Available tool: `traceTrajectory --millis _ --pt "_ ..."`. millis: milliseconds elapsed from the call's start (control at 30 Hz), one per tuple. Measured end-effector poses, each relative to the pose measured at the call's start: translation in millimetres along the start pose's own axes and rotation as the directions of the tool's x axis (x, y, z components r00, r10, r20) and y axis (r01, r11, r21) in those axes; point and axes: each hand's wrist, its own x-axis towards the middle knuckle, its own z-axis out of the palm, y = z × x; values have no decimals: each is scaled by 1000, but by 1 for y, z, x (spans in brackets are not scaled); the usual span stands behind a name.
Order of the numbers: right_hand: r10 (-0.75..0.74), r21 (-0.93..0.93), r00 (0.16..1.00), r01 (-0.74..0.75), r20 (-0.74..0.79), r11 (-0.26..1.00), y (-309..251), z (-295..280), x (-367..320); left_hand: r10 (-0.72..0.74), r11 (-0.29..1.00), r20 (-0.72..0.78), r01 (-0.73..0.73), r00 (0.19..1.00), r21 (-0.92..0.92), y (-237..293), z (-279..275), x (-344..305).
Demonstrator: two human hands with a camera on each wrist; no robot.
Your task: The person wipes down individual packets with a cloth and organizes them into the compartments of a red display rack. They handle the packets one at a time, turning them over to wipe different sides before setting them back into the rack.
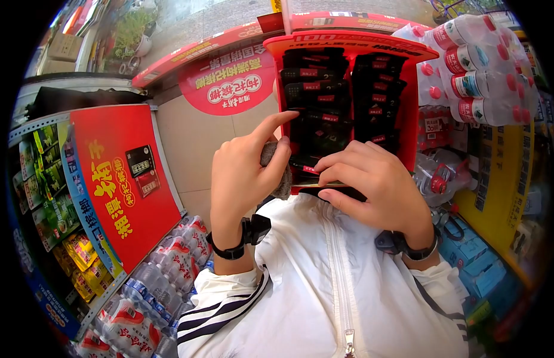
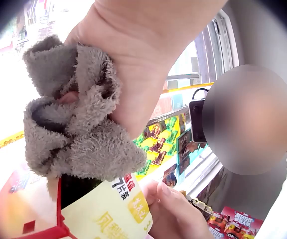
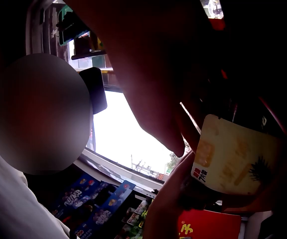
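Observation:
In the head view, a red box (image 1: pixel 408 143) holds two columns of black packets (image 1: pixel 325 89) with red labels. My left hand (image 1: pixel 244 173) holds a fluffy grey cloth (image 1: pixel 282 182) against its palm, the index finger stretched to the box's left side. Over the near end of the packets lies my right hand (image 1: pixel 372 185), fingers bent and thumb lower, apart from them. The left wrist view shows the cloth (image 2: pixel 91 144) bunched above a pale yellow card or packet (image 2: pixel 108 211), with fingers at its edge. That pale piece (image 3: pixel 238 159) also shows in the dark right wrist view.
Bottle packs (image 1: pixel 474 71) are stacked right of the box, with blue packages (image 1: pixel 474 253) lower down. At left stand a red display panel (image 1: pixel 119 179) and shelves of small packets (image 1: pixel 44 185). More wrapped bottles (image 1: pixel 134 322) lie at lower left. Tiled floor (image 1: pixel 199 149) shows beyond.

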Motion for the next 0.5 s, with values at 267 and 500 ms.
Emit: traceTrajectory --millis 267,500 --pt "-24 18 1000 24 16 1000 0 -3 -7 29 986 174 -57 984 157 5 -7 16" --pt "-17 31 1000 17 19 999 2 -5 -8 13 994 166 -30 986 102 7 -5 15"
